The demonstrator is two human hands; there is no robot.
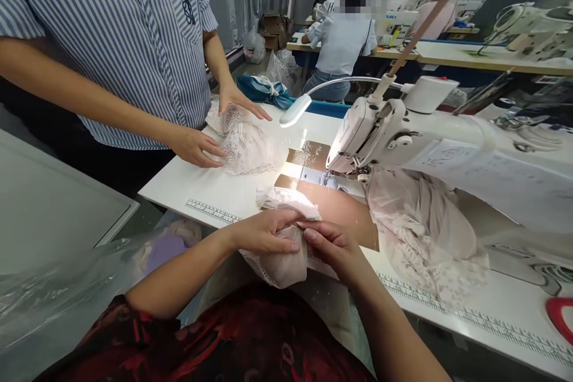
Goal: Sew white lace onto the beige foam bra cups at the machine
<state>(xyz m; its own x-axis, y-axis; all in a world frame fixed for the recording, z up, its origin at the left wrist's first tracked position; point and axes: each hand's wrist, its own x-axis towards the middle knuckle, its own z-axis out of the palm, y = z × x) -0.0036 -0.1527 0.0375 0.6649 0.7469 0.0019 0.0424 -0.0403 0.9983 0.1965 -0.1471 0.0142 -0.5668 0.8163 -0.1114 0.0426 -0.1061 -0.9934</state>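
Note:
A pale pink lace fabric piece [286, 265] hangs over the table's front edge, held between my two hands. My left hand [271, 231] grips it, with the thumb on the near side and the fingers behind. My right hand [329, 243] pinches its right edge between thumb and fingers. The upper lace part of the piece rests above my fingers on the table. Just beyond my hands stands the white sewing machine [358, 131], its needle area lit. Right of the needle, more pale pink lace fabric [416, 227] lies bunched under the machine arm.
At the left, a person in a striped shirt [147, 54] reaches both hands over another lace heap [253, 149]. A lamp [296, 110] bends over the table. Red-handled scissors [557, 316] lie at the right edge. A plastic bag [76, 292] sits at lower left. Another person [342, 42] sits behind.

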